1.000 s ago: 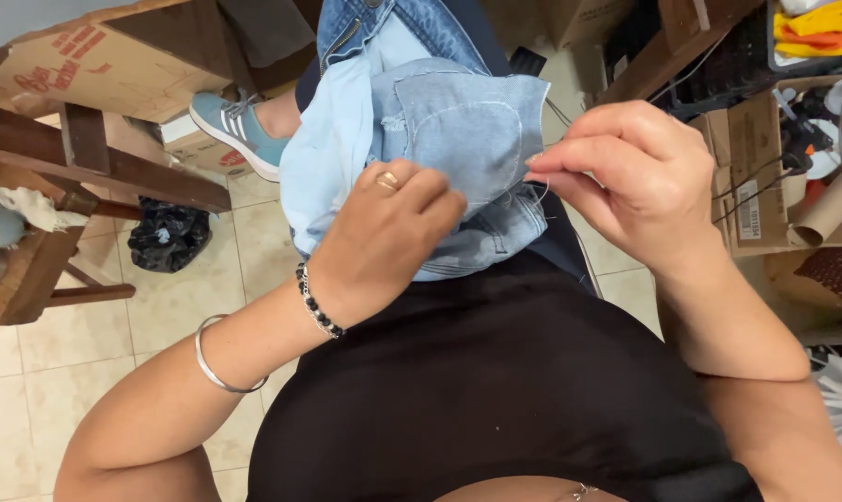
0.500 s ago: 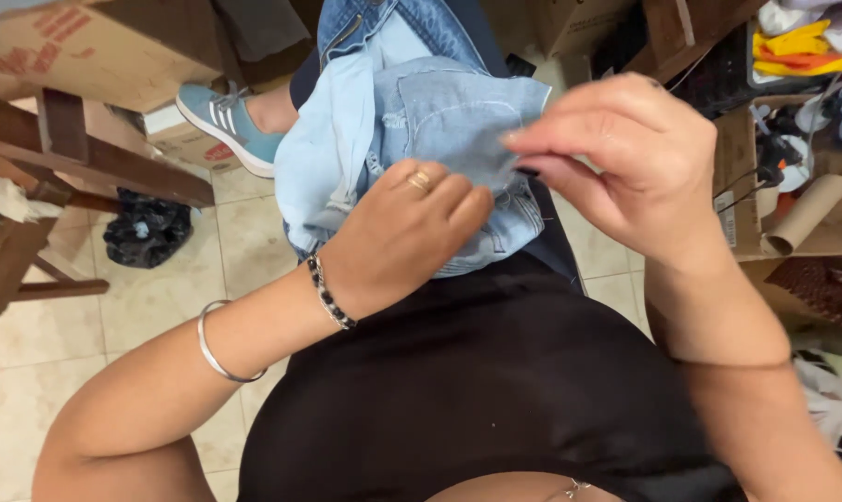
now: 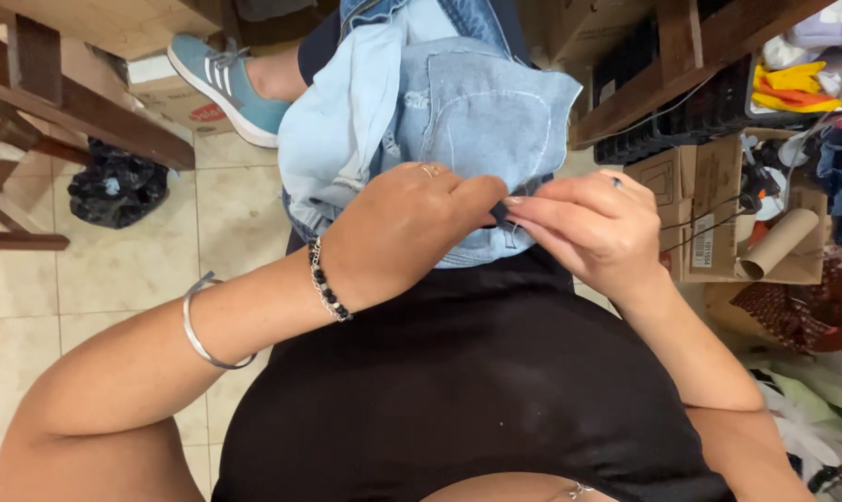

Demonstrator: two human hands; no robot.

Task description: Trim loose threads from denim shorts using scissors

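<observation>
A light blue denim piece (image 3: 467, 121) lies over my lap, its stitched patch facing up. My left hand (image 3: 402, 232), with a ring, a black bead bracelet and a silver bangle on the arm, pinches the near edge of the denim. My right hand (image 3: 588, 228) meets it there, fingertips closed on the same edge; a thin dark thread may run between the fingers, too small to be sure. Both hands touch at the fingertips above my black clothing (image 3: 458, 372).
My foot in a teal sneaker (image 3: 221, 79) rests on the tiled floor. Wooden furniture legs (image 3: 77, 102) and a black bag (image 3: 114, 186) are at left. Right: cardboard boxes (image 3: 709, 204), a cardboard tube (image 3: 779, 244), a dark crate and colourful fabric scraps.
My right hand has come down and inward from above the denim to meet my left hand at the near edge. The left hand shifted slightly right along the fabric.
</observation>
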